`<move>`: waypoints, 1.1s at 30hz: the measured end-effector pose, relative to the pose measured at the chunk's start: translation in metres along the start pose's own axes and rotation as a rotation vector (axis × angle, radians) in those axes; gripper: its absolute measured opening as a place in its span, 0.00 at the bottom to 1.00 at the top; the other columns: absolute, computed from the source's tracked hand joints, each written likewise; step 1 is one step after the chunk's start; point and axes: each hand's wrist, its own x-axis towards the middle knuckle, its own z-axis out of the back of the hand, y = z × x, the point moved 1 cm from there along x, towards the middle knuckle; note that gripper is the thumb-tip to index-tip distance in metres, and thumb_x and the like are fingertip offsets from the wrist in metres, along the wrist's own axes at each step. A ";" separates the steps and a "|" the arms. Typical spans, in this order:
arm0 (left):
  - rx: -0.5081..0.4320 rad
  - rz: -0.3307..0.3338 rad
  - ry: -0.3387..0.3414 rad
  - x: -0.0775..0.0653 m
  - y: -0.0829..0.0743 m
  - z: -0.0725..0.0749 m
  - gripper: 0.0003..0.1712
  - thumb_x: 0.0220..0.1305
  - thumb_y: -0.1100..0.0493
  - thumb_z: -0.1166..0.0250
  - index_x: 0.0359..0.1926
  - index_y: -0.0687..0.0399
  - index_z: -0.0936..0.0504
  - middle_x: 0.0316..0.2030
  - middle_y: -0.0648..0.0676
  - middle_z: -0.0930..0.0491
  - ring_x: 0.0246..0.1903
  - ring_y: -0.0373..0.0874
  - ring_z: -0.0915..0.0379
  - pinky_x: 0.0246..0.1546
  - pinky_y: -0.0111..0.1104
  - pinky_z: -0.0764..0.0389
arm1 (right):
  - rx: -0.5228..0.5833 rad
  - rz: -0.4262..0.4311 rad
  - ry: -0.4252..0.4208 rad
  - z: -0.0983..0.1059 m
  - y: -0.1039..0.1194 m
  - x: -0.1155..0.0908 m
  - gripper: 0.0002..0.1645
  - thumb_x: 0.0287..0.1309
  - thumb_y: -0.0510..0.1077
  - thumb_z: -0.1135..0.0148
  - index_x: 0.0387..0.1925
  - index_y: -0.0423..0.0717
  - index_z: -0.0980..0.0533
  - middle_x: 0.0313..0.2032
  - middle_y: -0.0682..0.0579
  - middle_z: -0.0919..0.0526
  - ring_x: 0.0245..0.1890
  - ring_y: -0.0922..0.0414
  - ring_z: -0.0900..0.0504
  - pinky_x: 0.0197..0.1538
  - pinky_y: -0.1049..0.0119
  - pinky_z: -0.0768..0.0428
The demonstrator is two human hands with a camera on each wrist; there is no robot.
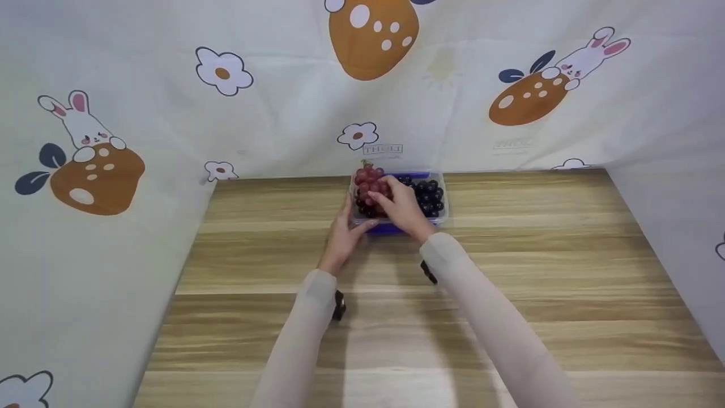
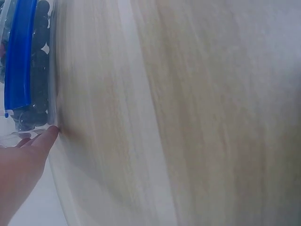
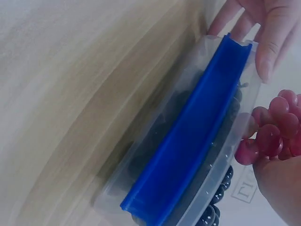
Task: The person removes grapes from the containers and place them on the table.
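Red grapes (image 1: 368, 177): one bunch, pinched in right hand (image 1: 403, 205), above clear container (image 3: 164, 127), left end. Dark grapes (image 1: 429, 198) inside, partly hidden behind that hand. Left hand (image 1: 341, 235): fingers extended, touching container's corner. Left wrist feed cuts container off. Backdrop cloth (image 1: 283, 113): I read boxed "THOLI", faintly; smaller print illegible to me.

The right hand (image 1: 403, 205) covers part of the red grapes (image 1: 369, 174) and the dark grapes (image 1: 430, 198). Fruit behind the container's (image 3: 200, 63) near wall blurs, probably dark ones. The left wrist view cuts the container off; print beneath the far cloth's (image 1: 294, 113) lettering (image 1: 383, 149) is illegibly small.
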 end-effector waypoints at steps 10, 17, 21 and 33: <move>0.054 0.045 0.000 -0.003 -0.002 0.000 0.54 0.71 0.54 0.28 0.84 0.64 0.53 0.83 0.67 0.54 0.83 0.58 0.58 0.83 0.46 0.53 | 0.046 -0.009 -0.024 0.011 0.004 -0.005 0.16 0.75 0.43 0.36 0.55 0.36 0.21 0.47 0.39 0.11 0.45 0.49 0.12 0.46 0.63 0.14; 0.018 0.052 0.003 -0.004 -0.003 0.000 0.56 0.71 0.55 0.28 0.84 0.62 0.54 0.84 0.65 0.55 0.83 0.56 0.59 0.83 0.45 0.53 | 0.058 -0.039 -0.016 0.016 0.004 -0.009 0.17 0.76 0.44 0.37 0.56 0.36 0.22 0.47 0.40 0.11 0.44 0.51 0.13 0.44 0.65 0.14; 0.021 0.046 0.001 -0.004 -0.002 0.000 0.56 0.70 0.55 0.28 0.84 0.62 0.54 0.83 0.64 0.54 0.83 0.56 0.58 0.83 0.45 0.53 | 0.052 -0.039 -0.016 0.017 0.004 -0.012 0.17 0.76 0.44 0.37 0.56 0.36 0.22 0.46 0.40 0.11 0.43 0.52 0.13 0.43 0.66 0.15; 0.001 0.061 0.014 -0.005 -0.003 0.000 0.56 0.71 0.54 0.28 0.85 0.60 0.55 0.84 0.64 0.55 0.82 0.56 0.52 0.82 0.45 0.45 | 0.071 -0.016 -0.041 0.024 0.005 -0.021 0.16 0.75 0.43 0.36 0.54 0.35 0.22 0.42 0.41 0.11 0.36 0.54 0.14 0.37 0.72 0.18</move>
